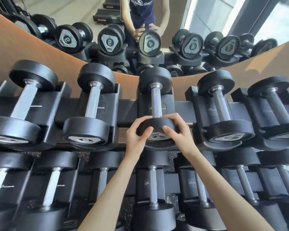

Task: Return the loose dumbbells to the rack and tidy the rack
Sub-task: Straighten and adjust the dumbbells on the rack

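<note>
Both forearms [107, 189] stretch from the bottom edge of the frame up to the centre, over the lower row of the rack [128, 105]. The step in hand seems to be seating or straightening the dumbbell [156, 104] in the middle cradle of the upper row. Its far head lies by the mirror [65, 10], and its near head [157, 125] is between the hands.

To do it well, I would turn this head gently until the label plate sits straight, and keep the handle in line with the cradle. Fingers should stay off the cradle's edge, because it could pinch.

Now the grip. Left of centre, the left hand [137, 137] curls round the left side of the near head, thumb on the front face. On the other side the right hand [178, 130] holds it the same way, fingers over the top. Neither hand is spread wide — both clasp this one head.
</note>
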A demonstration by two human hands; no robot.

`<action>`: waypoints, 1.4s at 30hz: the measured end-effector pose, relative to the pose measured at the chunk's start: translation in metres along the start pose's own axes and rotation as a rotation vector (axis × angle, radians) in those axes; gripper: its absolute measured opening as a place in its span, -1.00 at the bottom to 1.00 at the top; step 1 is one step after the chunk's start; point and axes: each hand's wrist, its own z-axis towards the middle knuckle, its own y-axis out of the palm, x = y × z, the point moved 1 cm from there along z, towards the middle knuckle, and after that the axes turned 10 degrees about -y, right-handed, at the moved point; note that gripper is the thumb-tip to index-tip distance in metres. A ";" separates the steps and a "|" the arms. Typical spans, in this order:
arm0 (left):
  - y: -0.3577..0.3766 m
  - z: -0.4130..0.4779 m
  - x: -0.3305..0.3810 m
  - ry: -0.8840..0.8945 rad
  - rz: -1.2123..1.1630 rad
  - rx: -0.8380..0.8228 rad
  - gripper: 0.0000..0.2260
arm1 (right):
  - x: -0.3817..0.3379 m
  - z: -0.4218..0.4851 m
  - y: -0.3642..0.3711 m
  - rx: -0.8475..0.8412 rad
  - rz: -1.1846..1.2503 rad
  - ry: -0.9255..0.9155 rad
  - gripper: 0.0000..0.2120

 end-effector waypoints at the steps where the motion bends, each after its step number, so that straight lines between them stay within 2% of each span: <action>1: -0.003 0.001 -0.004 0.017 -0.003 -0.021 -0.65 | -0.003 0.001 0.001 -0.010 -0.048 -0.037 -0.73; 3: -0.007 0.004 -0.012 0.022 -0.022 -0.065 -0.56 | -0.006 0.002 0.003 -0.009 -0.143 -0.096 -0.64; 5: -0.008 0.008 -0.021 0.007 -0.058 -0.094 -0.57 | -0.008 0.003 0.005 0.020 -0.239 -0.165 -0.56; 8: -0.005 0.012 -0.029 0.015 -0.120 -0.058 -0.51 | -0.006 0.005 0.009 0.100 -0.251 -0.217 -0.59; 16: 0.019 0.016 -0.020 0.089 -0.117 0.013 -0.61 | 0.013 0.003 -0.011 0.150 0.123 -0.086 -0.70; 19: 0.023 0.017 -0.011 0.163 0.043 0.022 -0.59 | 0.025 -0.002 -0.013 0.184 0.266 -0.042 -0.62; 22: 0.023 0.019 -0.006 0.181 0.110 0.029 -0.52 | 0.033 -0.003 -0.013 0.215 0.307 -0.004 -0.56; 28: 0.022 0.015 -0.011 0.062 -0.060 -0.014 -0.62 | 0.029 -0.003 -0.013 0.154 0.297 -0.007 -0.60; 32: 0.019 0.011 -0.013 0.002 -0.090 -0.001 -0.61 | 0.020 -0.004 -0.013 0.109 0.293 0.035 -0.64; 38: 0.012 0.002 -0.001 -0.101 -0.015 -0.034 -0.65 | 0.007 -0.018 -0.012 0.072 0.226 0.106 -0.60; 42: 0.008 -0.005 0.010 -0.130 0.145 -0.075 -0.64 | -0.001 -0.024 -0.017 0.015 0.112 0.139 -0.57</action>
